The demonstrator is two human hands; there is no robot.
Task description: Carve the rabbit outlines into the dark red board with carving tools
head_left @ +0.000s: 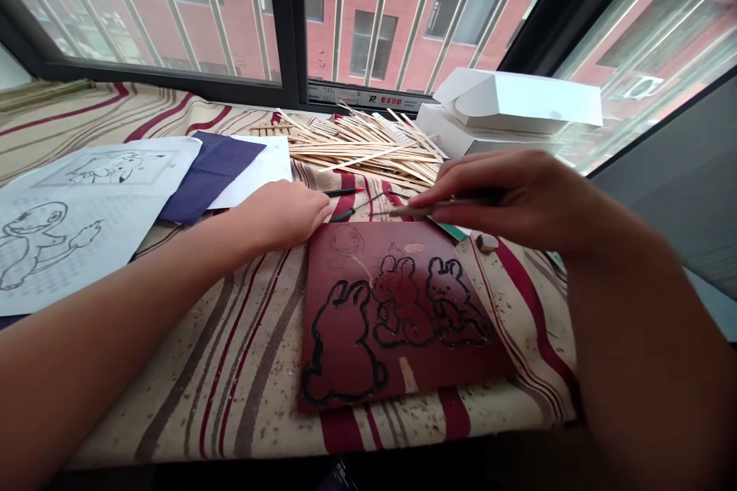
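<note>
A reddish-brown board (403, 368) lies on the striped cloth, bearing black-outlined rabbit figures and a few pale cut patches. My left hand (288, 215) is at its far left corner, fingers curled together; what they grip, if anything, is hidden. Just beyond those fingertips lie a black pen with a red tip (345, 191) and a dark-handled thin tool (344, 215). Above the board's far right edge, my right hand (495, 192) is closed around a slender, light-coloured carving tool (423, 209). Its narrow end points left, and I cannot tell whether it touches anything.
Behind the board lies a pile of thin wooden sticks (368, 149). White boxes (518, 103) stand at the back right by the window. Drawing sheets (86, 207) and dark blue paper (210, 169) lie left. A small eraser-like block (487, 243) sits right of the board; crumbs dot the cloth.
</note>
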